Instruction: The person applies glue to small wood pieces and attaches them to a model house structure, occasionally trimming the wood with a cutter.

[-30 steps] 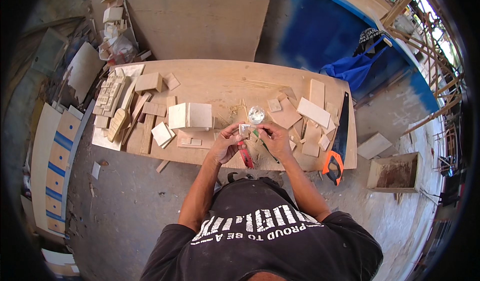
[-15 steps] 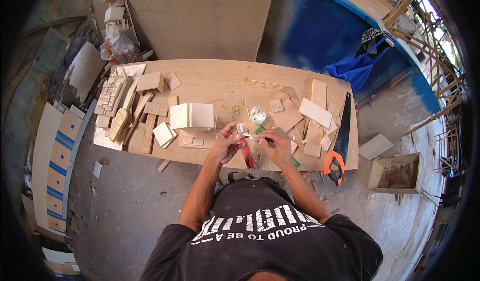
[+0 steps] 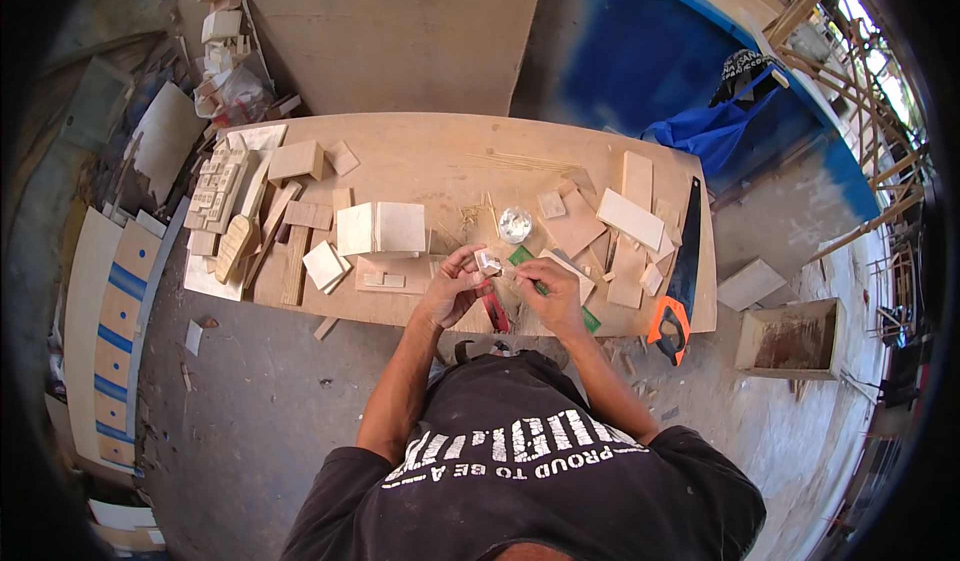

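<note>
My left hand (image 3: 455, 288) is closed on a small pale wooden piece (image 3: 486, 262), held up over the front of the table. Close beside it, my right hand (image 3: 548, 287) pinches something thin and light against that piece; it is too small to name. Just beyond the hands stands a clear cup with white stuff in it (image 3: 515, 225). A red-handled tool (image 3: 494, 311) lies below my left hand, partly hidden. Under my right hand a green strip (image 3: 521, 256) shows in part. Thin sticks (image 3: 472, 217) are scattered left of the cup.
Small wooden box shapes (image 3: 380, 228) and a carved wooden model (image 3: 217, 186) occupy the table's left. On the right lie wood offcuts (image 3: 630, 219) and a handsaw with an orange handle (image 3: 669, 329). A blue cloth (image 3: 710, 133) hangs at the far right corner.
My right hand has shifted slightly and its fingers have turned at the small piece. The piece in my left hand is tilted a little differently. The view has moved slightly.
</note>
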`<action>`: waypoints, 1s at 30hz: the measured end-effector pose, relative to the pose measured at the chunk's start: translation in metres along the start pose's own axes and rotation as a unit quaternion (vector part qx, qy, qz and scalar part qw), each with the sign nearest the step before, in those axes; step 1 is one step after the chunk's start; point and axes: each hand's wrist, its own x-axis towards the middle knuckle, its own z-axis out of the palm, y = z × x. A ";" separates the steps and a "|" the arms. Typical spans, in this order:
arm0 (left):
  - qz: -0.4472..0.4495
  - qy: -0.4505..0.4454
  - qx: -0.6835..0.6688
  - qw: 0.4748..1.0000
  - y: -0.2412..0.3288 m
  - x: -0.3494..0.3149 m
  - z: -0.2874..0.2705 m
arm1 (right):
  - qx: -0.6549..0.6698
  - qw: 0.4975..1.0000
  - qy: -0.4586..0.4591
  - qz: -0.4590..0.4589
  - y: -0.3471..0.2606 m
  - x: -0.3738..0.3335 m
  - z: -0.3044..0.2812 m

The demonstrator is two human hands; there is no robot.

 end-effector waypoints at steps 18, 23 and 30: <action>-0.001 -0.019 -0.001 1.000 0.006 -0.005 -0.003 | 0.155 0.962 -0.029 0.225 -0.002 0.010 0.004; 0.014 0.005 0.001 1.000 0.003 -0.005 -0.004 | 0.071 0.974 -0.017 0.213 0.005 -0.006 0.007; 0.006 0.000 -0.001 1.000 0.005 -0.005 -0.005 | 0.158 0.959 0.025 0.233 -0.004 0.007 0.007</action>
